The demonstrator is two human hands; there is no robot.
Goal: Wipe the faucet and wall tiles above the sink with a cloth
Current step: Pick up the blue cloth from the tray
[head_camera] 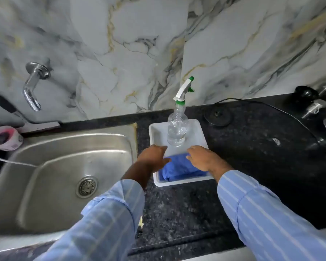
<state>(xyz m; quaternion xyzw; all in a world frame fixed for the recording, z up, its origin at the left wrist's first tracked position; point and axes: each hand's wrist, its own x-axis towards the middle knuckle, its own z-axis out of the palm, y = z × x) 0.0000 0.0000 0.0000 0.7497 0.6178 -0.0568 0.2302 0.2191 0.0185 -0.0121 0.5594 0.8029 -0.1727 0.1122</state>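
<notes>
Fingers: our left fingers [163, 147] are loosely spread at the tray's left rim, pinching nothing; our right fingers [191, 150] are spread too, tips hovering over the cloth, nothing gripped yet as far as we can tell.
Hands: left hand [152, 156] and right hand [203, 159] flank the bottle.
Cloth: blue cloth [179, 169] sits bunched in the near end of the white tray [198, 129], on the dark bench [252, 147] just right of the sink [64, 176].
Bottle: clear spray bottle [177, 129] stands upright in the far end of the same tray.
Handling: we reckon the cloth is soft, light and floppy, so pinch a fold on top and lift; no breakage worry.
Watch out: bottle looks tippy, so we'd keep knuckles off it.
Targets: faucet [33, 85] and tiles [130, 53] not wiped yet, we'd guess.
</notes>
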